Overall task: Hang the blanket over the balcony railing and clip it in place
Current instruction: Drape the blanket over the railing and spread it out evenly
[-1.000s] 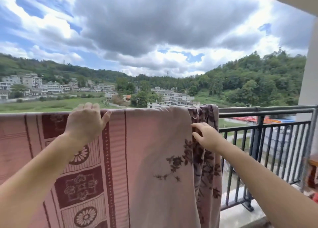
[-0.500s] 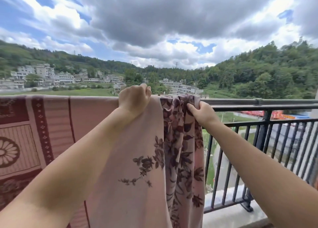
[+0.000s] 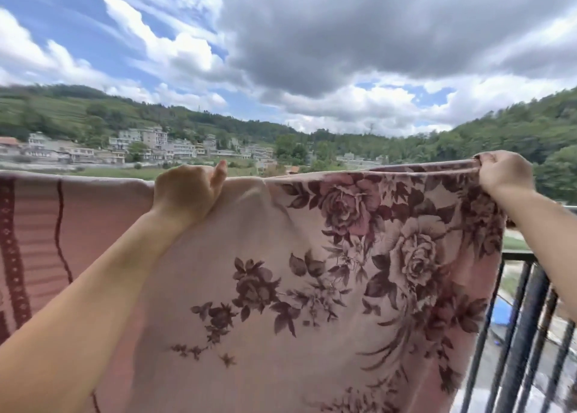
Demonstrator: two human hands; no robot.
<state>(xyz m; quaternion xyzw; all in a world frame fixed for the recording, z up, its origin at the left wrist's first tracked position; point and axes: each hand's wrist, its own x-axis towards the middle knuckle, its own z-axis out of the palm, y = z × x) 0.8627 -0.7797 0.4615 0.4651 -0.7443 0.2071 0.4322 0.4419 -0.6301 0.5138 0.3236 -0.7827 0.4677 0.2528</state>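
Note:
A pink blanket (image 3: 249,247) with dark maroon roses and a patterned border hangs over the balcony railing (image 3: 527,300), covering most of it. My left hand (image 3: 187,191) presses and grips the blanket's top edge near the middle. My right hand (image 3: 502,175) pinches the top edge at the blanket's right end, held slightly above rail height, so the flowered part is spread wide. Only the dark vertical bars at the lower right show; the top rail is hidden under the cloth. No clip is in view.
Beyond the railing lie green hills, a field and pale buildings (image 3: 150,145) under a cloudy sky. The street shows far below between the bars at the lower right.
My right hand has pulled the bunched flowered end of the blanket far to the right, spreading it flat along the rail. My left hand stayed on the top edge. The view has tilted upward.

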